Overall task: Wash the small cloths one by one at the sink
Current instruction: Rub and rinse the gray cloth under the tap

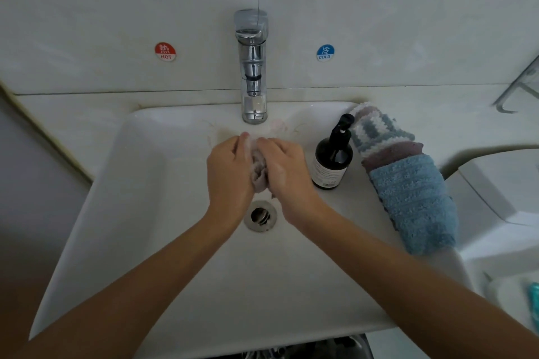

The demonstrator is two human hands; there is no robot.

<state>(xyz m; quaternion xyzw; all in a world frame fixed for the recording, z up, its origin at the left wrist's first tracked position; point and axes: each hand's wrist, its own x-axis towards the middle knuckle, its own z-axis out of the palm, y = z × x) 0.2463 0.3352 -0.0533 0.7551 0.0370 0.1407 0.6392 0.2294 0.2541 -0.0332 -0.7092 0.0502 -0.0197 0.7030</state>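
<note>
Sink basin: white, with a silver drain ring at centre frame. Faucet, upper centre: polished chrome. Wall behind: pale off-white tile. Round sticker, upper left: red, white lettering "HOT". Round sticker, upper right: blue, white lettering "COLD". Cloth between the hands: pale greyish-lilac. Pump bottle, right of centre: dark, nearly black, with a white label. Stacked cloths at right: one striped white and grey-blue, one dusky mauve, one plain light blue, ribbed.
</note>
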